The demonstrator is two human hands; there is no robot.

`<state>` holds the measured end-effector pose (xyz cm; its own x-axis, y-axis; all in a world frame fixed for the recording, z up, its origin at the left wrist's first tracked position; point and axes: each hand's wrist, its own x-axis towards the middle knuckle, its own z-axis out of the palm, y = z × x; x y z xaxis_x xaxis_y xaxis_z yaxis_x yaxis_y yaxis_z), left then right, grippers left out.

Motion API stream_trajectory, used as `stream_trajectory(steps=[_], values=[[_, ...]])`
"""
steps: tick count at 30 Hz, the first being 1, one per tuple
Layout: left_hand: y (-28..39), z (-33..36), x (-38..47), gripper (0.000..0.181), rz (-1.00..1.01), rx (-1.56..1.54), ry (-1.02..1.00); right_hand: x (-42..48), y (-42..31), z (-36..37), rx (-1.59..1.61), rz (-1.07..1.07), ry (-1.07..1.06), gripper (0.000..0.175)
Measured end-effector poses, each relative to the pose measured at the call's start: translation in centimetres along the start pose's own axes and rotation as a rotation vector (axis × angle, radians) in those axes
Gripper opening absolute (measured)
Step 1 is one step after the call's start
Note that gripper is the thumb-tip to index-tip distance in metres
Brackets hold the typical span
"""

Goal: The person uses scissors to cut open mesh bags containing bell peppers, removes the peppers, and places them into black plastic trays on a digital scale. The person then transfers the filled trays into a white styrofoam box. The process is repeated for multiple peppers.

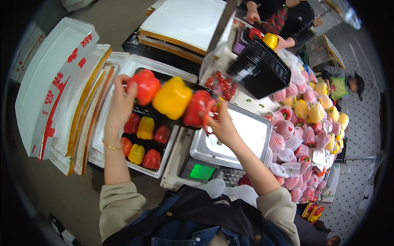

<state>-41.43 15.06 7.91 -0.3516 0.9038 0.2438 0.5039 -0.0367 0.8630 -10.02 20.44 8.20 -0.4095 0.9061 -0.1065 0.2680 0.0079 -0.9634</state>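
My left hand (124,95) grips the left end of a black tray (158,116), its fingers against a red bell pepper (144,87). A yellow bell pepper (172,97) sits in the middle of the tray. At the right end lies a darker red bell pepper (196,108). My right hand (221,125) holds that end, with a red strip (208,114) at its fingers. The tray is held above a white foam box (172,143) and the left edge of a digital scale (243,132). Inside the box are several red and yellow peppers (145,127).
Stacked foam boxes (58,89) stand at left, foam lids (184,23) behind. Cherry tomatoes (226,84) lie beyond the scale. A co-worker's hand (284,43) holds a yellow pepper (270,40) by a black crate (260,69). Net-wrapped peppers (303,135) are heaped at right.
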Motion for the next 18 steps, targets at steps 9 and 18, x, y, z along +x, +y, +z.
stream_trajectory(steps=[9, 18], values=[[-20.4, 4.6, 12.7, 0.042, -0.384, -0.08, -0.007, 18.1, 9.9, 9.3, -0.136, 0.251, 0.079, 0.067], [-31.5, 13.9, 14.5, 0.049, -0.449, -0.175, -0.052, 25.0, 17.8, 9.2, -0.336, 0.497, -0.141, 0.093]])
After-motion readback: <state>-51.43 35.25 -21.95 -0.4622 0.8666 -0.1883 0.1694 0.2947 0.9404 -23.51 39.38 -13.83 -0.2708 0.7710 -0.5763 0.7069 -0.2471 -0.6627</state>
